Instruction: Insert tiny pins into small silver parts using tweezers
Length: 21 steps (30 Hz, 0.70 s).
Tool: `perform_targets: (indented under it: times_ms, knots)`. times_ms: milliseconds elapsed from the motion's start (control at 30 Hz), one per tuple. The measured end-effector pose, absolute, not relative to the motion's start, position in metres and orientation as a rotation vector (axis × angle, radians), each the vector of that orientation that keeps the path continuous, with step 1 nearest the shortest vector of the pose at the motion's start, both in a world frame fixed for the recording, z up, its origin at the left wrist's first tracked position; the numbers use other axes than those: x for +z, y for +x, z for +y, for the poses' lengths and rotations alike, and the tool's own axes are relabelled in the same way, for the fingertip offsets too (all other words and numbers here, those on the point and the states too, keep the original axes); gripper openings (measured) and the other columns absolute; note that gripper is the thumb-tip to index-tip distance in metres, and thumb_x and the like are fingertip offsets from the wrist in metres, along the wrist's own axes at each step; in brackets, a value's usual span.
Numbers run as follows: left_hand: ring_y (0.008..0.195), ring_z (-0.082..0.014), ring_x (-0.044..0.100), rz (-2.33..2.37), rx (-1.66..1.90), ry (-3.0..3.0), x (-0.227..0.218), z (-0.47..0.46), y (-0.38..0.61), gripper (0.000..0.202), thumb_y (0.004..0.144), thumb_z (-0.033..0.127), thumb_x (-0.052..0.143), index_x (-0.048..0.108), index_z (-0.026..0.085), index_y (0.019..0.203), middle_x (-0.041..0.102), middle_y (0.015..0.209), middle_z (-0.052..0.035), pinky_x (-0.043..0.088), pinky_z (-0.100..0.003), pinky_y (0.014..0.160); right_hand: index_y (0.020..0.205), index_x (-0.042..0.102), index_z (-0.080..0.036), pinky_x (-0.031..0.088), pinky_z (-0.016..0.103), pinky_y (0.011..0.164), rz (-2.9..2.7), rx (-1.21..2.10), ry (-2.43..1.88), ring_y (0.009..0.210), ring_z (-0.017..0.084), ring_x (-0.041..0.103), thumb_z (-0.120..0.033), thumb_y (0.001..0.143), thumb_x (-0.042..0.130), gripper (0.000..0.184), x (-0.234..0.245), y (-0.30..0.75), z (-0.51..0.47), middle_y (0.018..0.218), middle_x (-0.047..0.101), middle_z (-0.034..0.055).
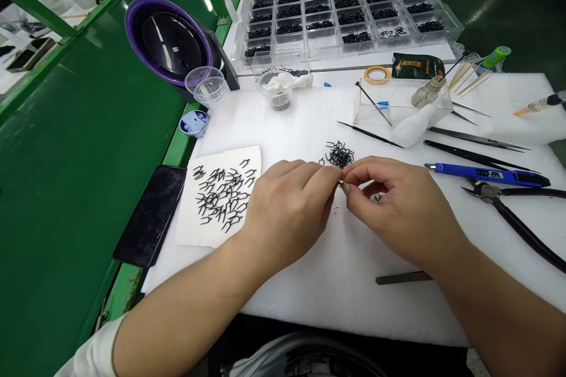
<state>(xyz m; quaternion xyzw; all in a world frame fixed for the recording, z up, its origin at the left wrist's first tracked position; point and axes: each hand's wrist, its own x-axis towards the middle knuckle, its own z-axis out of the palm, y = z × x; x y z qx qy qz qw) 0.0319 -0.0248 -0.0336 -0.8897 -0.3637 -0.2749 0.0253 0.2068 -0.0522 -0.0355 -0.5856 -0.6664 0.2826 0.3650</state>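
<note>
My left hand (294, 206) and my right hand (393, 200) meet over the white work surface, fingertips pinched together. Between them is a tiny dark piece (340, 183), mostly covered by the fingers; its kind is too small to tell. Just beyond the fingertips lies a pile of small black forked pieces (339, 155). To the left, many similar black forked pieces (223, 194) are spread on a white card (190, 235). Small bits, partly covered, lie under my right hand. A pair of tweezers (402, 278) rests below my right wrist.
A clear compartment box (322, 41) of black pieces stands at the back. A purple-rimmed fan (172, 41), plastic cups (207, 85) and a phone (150, 215) are on the left. Right lie a blue cutter knife (490, 174), pliers (490, 191), several tweezers and a glass bottle (428, 92).
</note>
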Motion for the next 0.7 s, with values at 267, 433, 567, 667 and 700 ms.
perform_targets:
  times_ms: [267,433,567,667,700]
  knots:
    - [0.07,-0.0192,0.063,-1.484,-0.627,-2.72,-0.031,-0.016,0.026,0.012,0.089,0.02,0.058,0.066,0.018,0.098,0.067,0.077,0.0008,0.043,-0.033,0.058,0.075,0.071,-0.023,0.053,0.017,0.06,-1.557,0.751,-1.561,0.075,0.01,0.066,-0.019,0.078,0.065,0.007,-0.028,0.211,-0.052,0.09,0.072,-0.0046]
    - [0.095,-0.0218,0.06,-1.616,-0.306,-3.025,-0.028,-0.002,0.018,0.015,0.088,0.024,0.059,0.068,0.021,0.1,0.064,0.105,-0.0033,0.049,-0.04,0.083,0.083,0.074,-0.023,0.054,0.019,0.061,-1.243,1.152,-1.377,0.079,0.014,0.068,-0.028,0.084,0.069,0.007,-0.022,0.221,-0.048,0.097,0.073,0.001]
    - [0.091,-0.0181,0.056,-1.882,-0.644,-3.094,-0.018,0.001,0.018,0.027,0.081,0.033,0.07,0.071,0.025,0.106,0.061,0.109,-0.0028,0.047,-0.036,0.079,0.093,0.077,-0.024,0.053,0.016,0.062,-1.162,1.206,-1.192,0.076,0.009,0.064,-0.029,0.084,0.074,0.011,-0.023,0.218,-0.048,0.086,0.07,0.002]
    - [0.068,-0.0133,0.05,-2.047,-1.458,-3.093,-0.014,-0.007,0.028,0.012,0.082,0.029,0.067,0.074,0.019,0.084,0.063,0.079,-0.0025,0.042,-0.03,0.063,0.09,0.077,-0.023,0.053,0.015,0.063,-1.162,1.082,-1.171,0.08,0.008,0.063,-0.026,0.085,0.072,0.007,-0.027,0.209,-0.051,0.095,0.069,0.0023]
    - [0.067,-0.013,0.051,-2.022,-1.574,-3.101,-0.014,-0.01,0.032,0.014,0.083,0.03,0.066,0.074,0.018,0.082,0.064,0.077,-0.0028,0.042,-0.029,0.061,0.09,0.078,-0.024,0.054,0.016,0.065,-1.168,1.031,-1.171,0.083,0.009,0.064,-0.025,0.085,0.072,0.008,-0.028,0.205,-0.053,0.1,0.068,0.0024]
